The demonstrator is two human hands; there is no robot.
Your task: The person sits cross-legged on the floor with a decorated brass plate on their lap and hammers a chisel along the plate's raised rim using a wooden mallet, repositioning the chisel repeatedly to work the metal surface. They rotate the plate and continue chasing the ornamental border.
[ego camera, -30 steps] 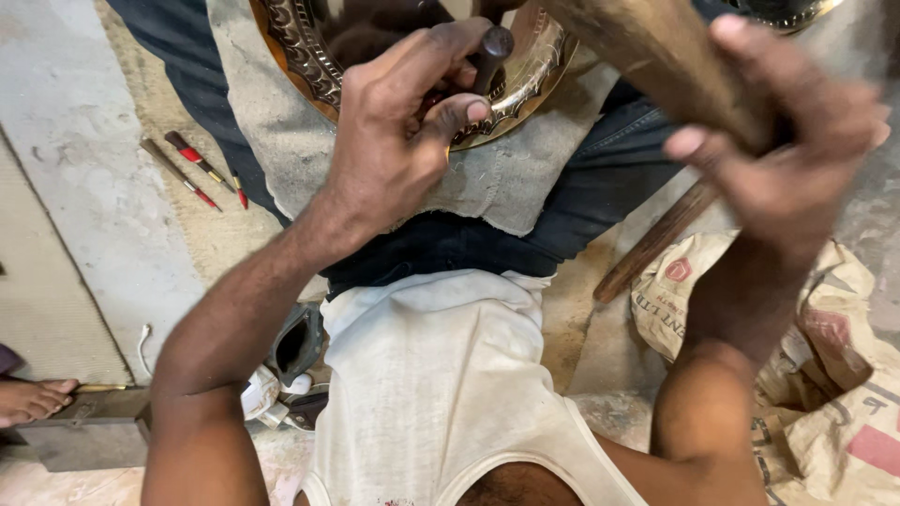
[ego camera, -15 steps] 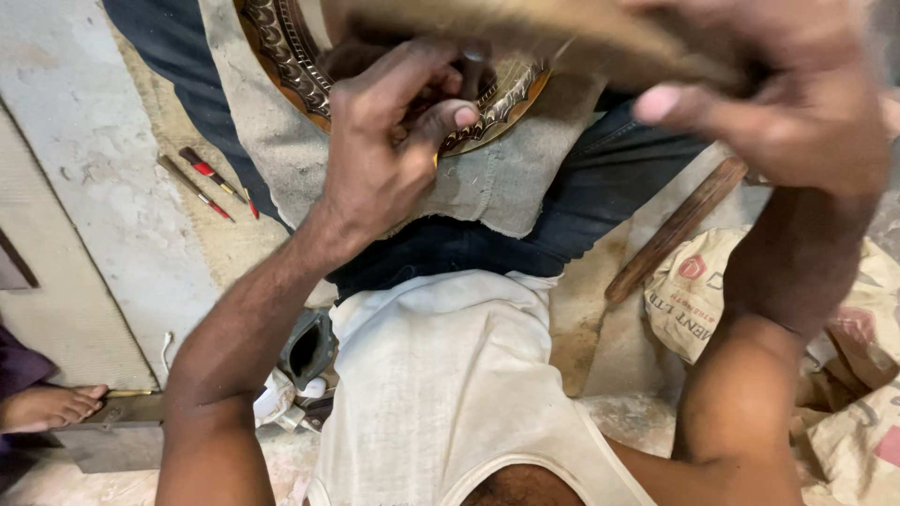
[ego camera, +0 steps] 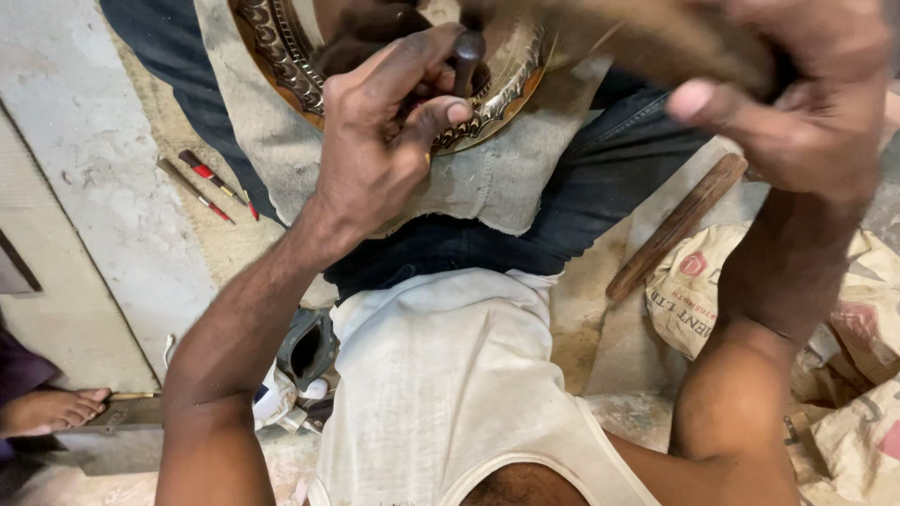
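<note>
The embossed brass plate (ego camera: 487, 89) rests on a grey cloth (ego camera: 497, 178) spread over the person's lap, at the top centre of the head view. The left hand (ego camera: 375, 141) lies on the near rim of the plate, fingers curled and pinched around a short dark metal punch (ego camera: 466, 52) that stands roughly upright with its tip on the plate surface. The right hand (ego camera: 797, 103) is raised beside and above the plate's right edge, closed in a full grip around a blurred wooden mallet (ego camera: 656, 37). A spare wooden handle (ego camera: 677, 225) lies on the floor to the right of the plate, next to a printed sack (ego camera: 741, 290). To the left of the plate, well apart, three thin red-marked tools (ego camera: 206, 183) lie on the floor.
</note>
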